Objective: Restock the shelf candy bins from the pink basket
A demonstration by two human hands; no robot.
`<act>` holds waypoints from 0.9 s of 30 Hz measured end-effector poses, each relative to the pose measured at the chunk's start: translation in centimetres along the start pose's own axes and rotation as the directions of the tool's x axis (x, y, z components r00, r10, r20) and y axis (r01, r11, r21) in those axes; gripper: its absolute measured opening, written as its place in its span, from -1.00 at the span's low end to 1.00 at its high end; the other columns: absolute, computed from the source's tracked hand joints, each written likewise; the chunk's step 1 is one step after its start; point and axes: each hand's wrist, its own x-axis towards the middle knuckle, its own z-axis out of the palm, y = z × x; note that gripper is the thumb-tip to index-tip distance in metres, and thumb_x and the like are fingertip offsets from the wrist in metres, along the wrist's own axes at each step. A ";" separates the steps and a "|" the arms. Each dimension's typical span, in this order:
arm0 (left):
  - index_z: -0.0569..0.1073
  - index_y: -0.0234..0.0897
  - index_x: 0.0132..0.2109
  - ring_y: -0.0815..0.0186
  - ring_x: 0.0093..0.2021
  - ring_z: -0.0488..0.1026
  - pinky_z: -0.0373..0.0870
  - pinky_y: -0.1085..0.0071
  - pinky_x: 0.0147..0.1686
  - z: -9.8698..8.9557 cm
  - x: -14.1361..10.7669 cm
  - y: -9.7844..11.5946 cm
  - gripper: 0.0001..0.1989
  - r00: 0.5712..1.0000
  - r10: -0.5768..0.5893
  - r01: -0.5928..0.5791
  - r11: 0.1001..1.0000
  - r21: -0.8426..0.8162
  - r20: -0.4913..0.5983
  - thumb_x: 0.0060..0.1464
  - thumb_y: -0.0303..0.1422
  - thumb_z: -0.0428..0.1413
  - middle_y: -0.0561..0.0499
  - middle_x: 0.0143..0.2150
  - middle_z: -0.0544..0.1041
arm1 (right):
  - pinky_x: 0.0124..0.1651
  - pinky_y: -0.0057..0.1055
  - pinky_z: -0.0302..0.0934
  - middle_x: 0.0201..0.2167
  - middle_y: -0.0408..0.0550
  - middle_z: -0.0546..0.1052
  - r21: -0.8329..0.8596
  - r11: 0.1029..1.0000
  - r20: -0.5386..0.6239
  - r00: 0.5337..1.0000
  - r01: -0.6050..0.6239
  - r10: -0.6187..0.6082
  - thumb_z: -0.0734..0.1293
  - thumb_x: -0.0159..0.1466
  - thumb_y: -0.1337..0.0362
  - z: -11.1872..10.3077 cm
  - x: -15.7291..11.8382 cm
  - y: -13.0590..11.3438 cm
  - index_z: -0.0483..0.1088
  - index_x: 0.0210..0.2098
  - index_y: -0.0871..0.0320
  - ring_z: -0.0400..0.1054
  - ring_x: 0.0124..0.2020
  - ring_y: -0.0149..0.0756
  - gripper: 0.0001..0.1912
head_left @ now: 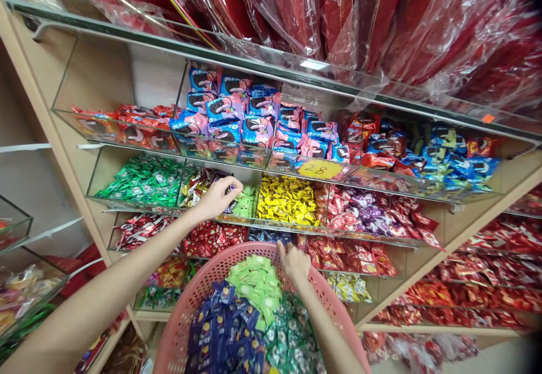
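Observation:
My left hand [221, 196] hovers over a shelf compartment with light green candies [245, 201] and mixed dark-wrapped candies [203, 182]. Its fingers are curled together, and whatever they pinch, if anything, is hidden. At the far rim of a pink plastic basket [224, 252], my right hand [295, 260] is closed on the edge. Inside the basket lie separate heaps of dark blue candy packets [226, 329], light green packets [256, 286] and dark green wrapped candies [292, 329].
Green candies [144, 182] fill the compartment to the left, yellow ones [288, 200] the one to the right. Above are glass-fronted bins of blue and pink cookie packets [224, 108] with a yellow price tag [320, 169]. Red plastic-wrapped goods [296, 7] stand on the top glass shelf.

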 end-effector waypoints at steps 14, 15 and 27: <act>0.36 -0.29 -0.29 0.31 -0.23 0.29 0.20 0.38 -0.22 8.6 -9.5 -1.4 -0.84 0.919 0.029 -0.236 0.840 0.488 0.394 0.09 -0.43 -0.11 -0.04 -0.29 0.40 | -0.19 -0.26 0.04 -0.36 0.12 0.51 0.013 0.998 -0.011 0.998 0.063 -0.063 -0.14 0.23 -0.05 0.1 0.2 -1.8 0.37 -0.30 0.17 0.34 -0.19 -0.12 -0.39; 0.36 -0.29 -0.27 0.29 -0.21 0.30 0.21 0.37 -0.22 9.0 -9.6 -1.6 -0.85 0.909 0.039 -0.273 0.808 0.523 0.414 0.07 -0.46 -0.09 -0.06 -0.27 0.40 | -0.18 -0.26 0.04 -0.36 0.12 0.51 0.011 0.998 -0.010 0.998 0.064 -0.064 -0.15 0.23 -0.05 0.2 0.2 -1.8 0.37 -0.30 0.17 0.34 -0.19 -0.13 -0.39; 0.34 -0.32 -0.16 0.27 -0.24 0.40 0.32 0.40 -0.34 13.6 -11.5 -3.4 -0.75 0.869 0.068 -0.363 0.761 0.537 0.491 0.02 -0.57 -0.11 -0.15 -0.18 0.41 | -0.21 -0.25 0.06 -0.37 0.11 0.51 0.037 0.998 -0.019 0.998 0.054 -0.053 -0.12 0.21 -0.09 0.7 0.6 -1.1 0.36 -0.34 0.14 0.36 -0.22 -0.11 -0.41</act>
